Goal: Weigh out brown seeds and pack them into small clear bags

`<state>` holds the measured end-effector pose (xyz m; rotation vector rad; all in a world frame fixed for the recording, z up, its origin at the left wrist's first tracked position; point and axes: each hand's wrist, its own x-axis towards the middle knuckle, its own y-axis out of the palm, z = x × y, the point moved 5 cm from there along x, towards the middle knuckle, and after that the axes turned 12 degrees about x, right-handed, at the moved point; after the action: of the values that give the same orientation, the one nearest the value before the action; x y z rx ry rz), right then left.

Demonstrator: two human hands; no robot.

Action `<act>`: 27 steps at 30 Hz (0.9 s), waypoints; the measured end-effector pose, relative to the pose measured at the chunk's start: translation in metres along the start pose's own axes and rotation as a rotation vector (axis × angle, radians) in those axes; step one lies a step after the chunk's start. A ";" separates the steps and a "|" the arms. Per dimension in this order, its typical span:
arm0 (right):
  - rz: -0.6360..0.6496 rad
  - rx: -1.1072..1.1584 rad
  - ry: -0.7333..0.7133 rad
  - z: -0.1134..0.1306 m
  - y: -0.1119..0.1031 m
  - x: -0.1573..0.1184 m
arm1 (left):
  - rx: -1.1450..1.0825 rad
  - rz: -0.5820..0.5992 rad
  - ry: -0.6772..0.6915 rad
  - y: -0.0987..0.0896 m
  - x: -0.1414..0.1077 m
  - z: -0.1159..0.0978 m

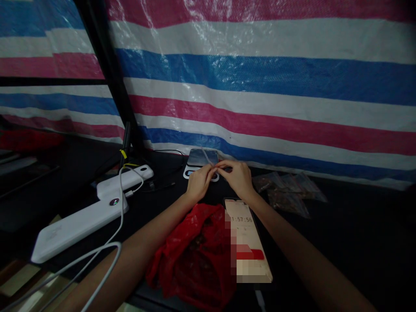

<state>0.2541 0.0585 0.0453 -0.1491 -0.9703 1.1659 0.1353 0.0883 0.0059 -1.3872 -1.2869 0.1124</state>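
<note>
My left hand [198,181] and my right hand [239,177] meet in front of the small white kitchen scale [196,158], with fingers pinched together. Between the fingertips is a thin clear plastic bag [206,155], seen almost edge-on, which sticks up over the scale's dark plate. What the bag holds, if anything, I cannot make out. Below my hands lies an open red plastic bag [195,255] with dark contents. A phone [247,234] with a timer on its lit screen rests to the right of it, beside my right forearm.
Several clear zip bags [289,193] with brown contents lie to the right. On the left are two white power banks [81,221] with a white cable [121,203] looping toward me. A dark metal post [107,65] and a striped plastic sheet [260,78] stand behind the black table.
</note>
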 end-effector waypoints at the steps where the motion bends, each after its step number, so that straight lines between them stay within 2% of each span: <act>1: 0.003 -0.014 -0.007 0.001 0.000 0.000 | 0.008 0.007 0.004 0.001 0.000 0.000; 4: 0.017 -0.022 -0.014 0.004 -0.002 0.002 | 0.021 -0.005 0.023 0.000 -0.001 0.000; 8: 0.055 0.099 0.031 0.004 -0.003 0.005 | 0.032 -0.072 0.048 -0.005 -0.001 -0.002; 12: 0.092 0.125 0.060 0.002 -0.004 0.007 | 0.058 -0.077 0.048 -0.006 -0.002 -0.003; 16: -0.056 -0.001 0.070 -0.006 -0.021 0.011 | 0.098 -0.086 0.035 -0.006 -0.004 -0.005; 18: -0.073 0.025 0.071 -0.011 -0.026 0.013 | 0.105 -0.070 0.022 -0.006 -0.004 -0.007; 21: 0.025 0.114 0.011 -0.010 -0.019 0.012 | 0.084 -0.053 -0.035 -0.006 -0.004 -0.007; 24: 0.095 0.100 -0.077 0.005 -0.008 0.006 | 0.009 -0.108 -0.135 -0.008 -0.003 0.001; 27: 0.111 0.058 -0.123 0.018 0.000 0.000 | -0.078 -0.143 -0.124 -0.007 -0.002 0.005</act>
<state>0.2415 0.0516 0.0566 -0.0862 -1.0460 1.3162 0.1272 0.0880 0.0084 -1.3663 -1.5037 0.0517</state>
